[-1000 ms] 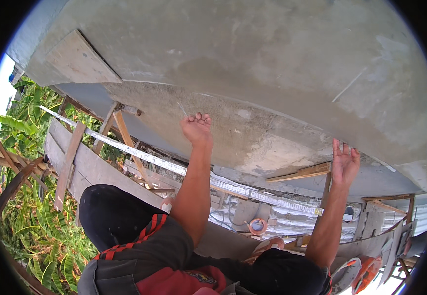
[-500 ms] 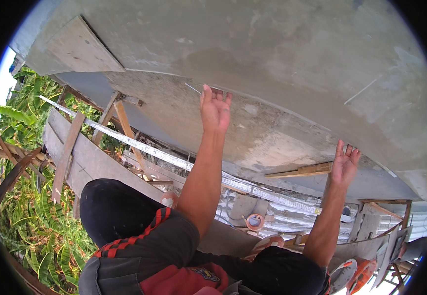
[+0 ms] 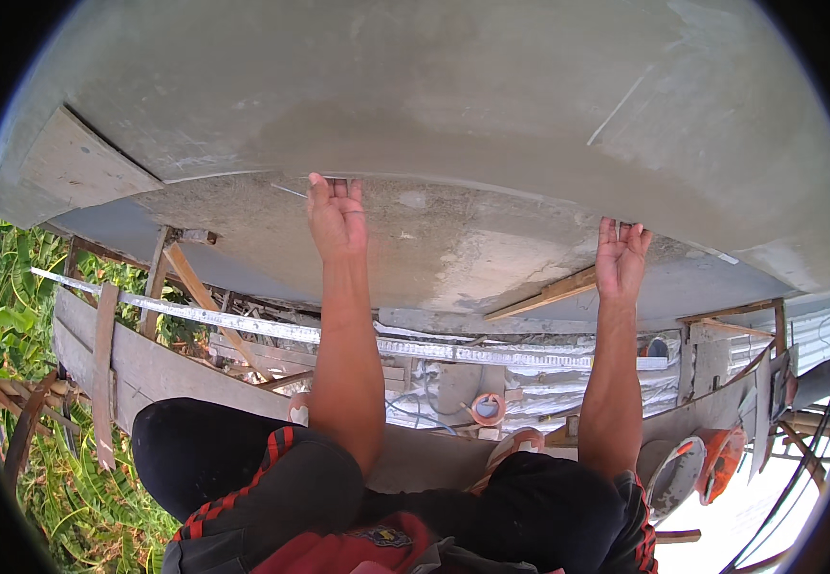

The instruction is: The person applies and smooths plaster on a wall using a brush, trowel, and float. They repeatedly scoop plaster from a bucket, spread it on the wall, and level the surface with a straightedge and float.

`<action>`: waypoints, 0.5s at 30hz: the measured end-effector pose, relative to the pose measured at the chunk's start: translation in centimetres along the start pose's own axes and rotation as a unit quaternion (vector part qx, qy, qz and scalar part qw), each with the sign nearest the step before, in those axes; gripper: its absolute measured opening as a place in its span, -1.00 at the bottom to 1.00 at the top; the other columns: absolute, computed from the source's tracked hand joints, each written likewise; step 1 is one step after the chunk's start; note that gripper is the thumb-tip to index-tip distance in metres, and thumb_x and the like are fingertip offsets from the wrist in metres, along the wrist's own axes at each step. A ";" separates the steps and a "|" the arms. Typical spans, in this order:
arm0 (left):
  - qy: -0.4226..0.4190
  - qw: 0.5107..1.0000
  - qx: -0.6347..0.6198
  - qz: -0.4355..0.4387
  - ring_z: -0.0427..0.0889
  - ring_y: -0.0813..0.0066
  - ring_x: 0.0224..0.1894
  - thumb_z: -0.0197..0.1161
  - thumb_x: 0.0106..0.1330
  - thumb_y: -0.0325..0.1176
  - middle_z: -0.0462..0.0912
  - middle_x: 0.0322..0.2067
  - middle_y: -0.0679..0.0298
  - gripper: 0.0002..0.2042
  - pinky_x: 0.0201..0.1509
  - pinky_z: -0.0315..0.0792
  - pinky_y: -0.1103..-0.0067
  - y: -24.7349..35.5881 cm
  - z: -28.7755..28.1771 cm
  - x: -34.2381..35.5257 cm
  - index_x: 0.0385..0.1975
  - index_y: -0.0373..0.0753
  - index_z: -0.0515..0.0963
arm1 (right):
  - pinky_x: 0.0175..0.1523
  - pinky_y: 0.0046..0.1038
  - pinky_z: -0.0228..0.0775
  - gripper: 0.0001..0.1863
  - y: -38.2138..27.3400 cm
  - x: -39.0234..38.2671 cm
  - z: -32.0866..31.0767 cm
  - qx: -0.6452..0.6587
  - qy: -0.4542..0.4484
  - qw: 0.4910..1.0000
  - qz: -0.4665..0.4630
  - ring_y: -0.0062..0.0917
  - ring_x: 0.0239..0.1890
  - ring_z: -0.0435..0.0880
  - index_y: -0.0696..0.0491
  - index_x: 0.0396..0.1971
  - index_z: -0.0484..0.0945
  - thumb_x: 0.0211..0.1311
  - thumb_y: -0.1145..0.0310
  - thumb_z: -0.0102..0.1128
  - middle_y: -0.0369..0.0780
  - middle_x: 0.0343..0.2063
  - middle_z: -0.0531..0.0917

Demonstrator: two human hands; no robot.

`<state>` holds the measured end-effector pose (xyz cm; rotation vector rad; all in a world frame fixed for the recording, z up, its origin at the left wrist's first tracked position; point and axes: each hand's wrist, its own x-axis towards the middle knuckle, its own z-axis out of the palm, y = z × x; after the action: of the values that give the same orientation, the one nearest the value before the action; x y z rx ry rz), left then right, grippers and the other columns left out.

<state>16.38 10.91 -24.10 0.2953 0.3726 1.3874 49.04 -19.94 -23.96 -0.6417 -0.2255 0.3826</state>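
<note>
Overhead, a long thin pale strip (image 3: 491,187) runs along the edge where smooth grey plaster (image 3: 434,86) meets a rougher concrete band (image 3: 415,234). My left hand (image 3: 338,220) is raised to it, palm toward me, fingers bent at the strip and their tips partly hidden. Farther right, my right hand (image 3: 621,258) grips the same edge in a similar way, near the strip's right end. A thin light rod (image 3: 289,190) sticks out just left of my left hand. A wooden piece (image 3: 544,293) slants up to the concrete beside my right hand.
Below my arms, a long whitish bar (image 3: 243,327) crosses the view. Scaffold planks (image 3: 176,368) curve beneath it. A flat board (image 3: 85,163) lies against the plaster at left. Orange container (image 3: 721,464) and grey bucket (image 3: 673,474) stand lower right; an orange-rimmed round container (image 3: 488,409) sits below. Plants (image 3: 80,497) fill the left.
The view has turned and levelled, so both hands and the edge appear farther left. My hands keep about the same places along the strip.
</note>
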 end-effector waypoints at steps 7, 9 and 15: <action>-0.004 1.000 0.011 0.008 0.54 0.17 0.44 0.24 0.69 -0.25 0.60 0.32 0.07 -0.60 0.69 0.32 0.10 -0.3 -0.9 0.5 0.34 -0.35 0.42 | 0.67 -0.10 0.32 -0.42 -0.1 -1.3 2.0 0.033 0.039 0.999 0.015 -0.35 0.44 0.44 -0.33 0.57 0.24 0.71 0.35 0.14 -0.29 0.32 0.47; -0.014 1.000 0.005 0.015 0.56 0.13 0.42 0.24 0.68 -0.28 0.62 0.29 0.03 -0.61 0.68 0.35 0.10 0.2 -1.2 0.9 0.32 -0.39 0.43 | 0.68 -0.09 0.30 -0.41 0.0 -1.5 2.4 0.043 0.037 0.998 0.021 -0.34 0.44 0.43 -0.34 0.58 0.21 0.71 0.35 0.14 -0.27 0.32 0.46; 0.002 1.000 -0.010 0.011 0.58 0.06 0.41 0.30 0.63 -0.33 0.63 0.27 -0.05 -0.61 0.69 0.38 0.11 0.3 -1.4 1.3 0.25 -0.46 0.44 | 0.70 -0.06 0.26 -0.41 -0.5 -2.0 3.2 0.042 0.026 0.998 0.031 -0.31 0.45 0.43 -0.35 0.58 0.18 0.72 0.32 0.13 -0.23 0.34 0.44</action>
<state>15.70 12.20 -25.40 0.2803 0.3587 1.4124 46.35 -19.45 -21.35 -0.5757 -0.1388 0.4314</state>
